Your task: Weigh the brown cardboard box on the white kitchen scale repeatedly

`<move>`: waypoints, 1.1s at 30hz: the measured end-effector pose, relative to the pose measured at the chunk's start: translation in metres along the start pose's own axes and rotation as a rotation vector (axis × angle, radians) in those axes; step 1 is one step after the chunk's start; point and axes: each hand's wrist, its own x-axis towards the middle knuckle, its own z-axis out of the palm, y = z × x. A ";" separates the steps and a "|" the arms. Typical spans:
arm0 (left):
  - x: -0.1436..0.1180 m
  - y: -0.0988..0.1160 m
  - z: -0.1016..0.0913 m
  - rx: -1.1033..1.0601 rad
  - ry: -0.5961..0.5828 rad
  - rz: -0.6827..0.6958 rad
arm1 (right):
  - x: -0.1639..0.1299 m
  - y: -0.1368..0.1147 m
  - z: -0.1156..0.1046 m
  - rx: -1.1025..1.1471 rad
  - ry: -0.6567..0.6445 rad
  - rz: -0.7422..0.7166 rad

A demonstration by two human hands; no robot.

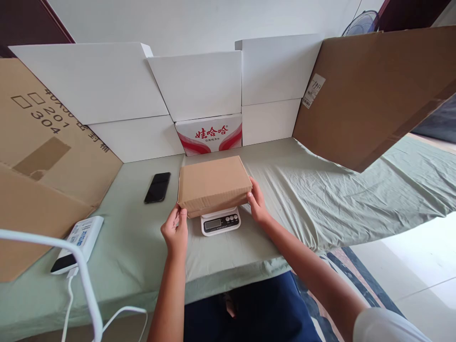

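A closed brown cardboard box (215,180) is over a small white digital kitchen scale (221,223), covering the scale's rear part. My left hand (175,229) grips the box's near left corner, thumb on the front face. On the opposite side, my right hand (257,201) holds the near right corner between thumb and fingers. The scale's display and round buttons show in front of the box; I cannot read a number. Whether the box rests fully on the scale or is partly borne by my hands, I cannot tell.
A black phone (157,187) lies left of the box. A white power bank (78,244) with a white cable (87,280) is farther left. White boxes (199,85) and a red-and-white carton (210,135) stand behind. Large cardboard panels (370,90) flank the green cloth (285,190).
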 end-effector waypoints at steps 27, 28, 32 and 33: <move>0.003 0.009 0.001 -0.240 -0.001 -0.065 | 0.005 -0.008 -0.001 0.046 0.070 0.060; 0.003 0.009 0.002 -0.248 -0.008 -0.073 | 0.005 -0.007 -0.001 0.047 0.062 0.064; 0.003 0.007 0.002 -0.266 -0.057 -0.087 | 0.006 -0.007 -0.001 0.058 0.032 0.080; 0.003 0.007 0.002 -0.277 -0.072 -0.087 | 0.006 -0.008 -0.001 0.063 0.027 0.081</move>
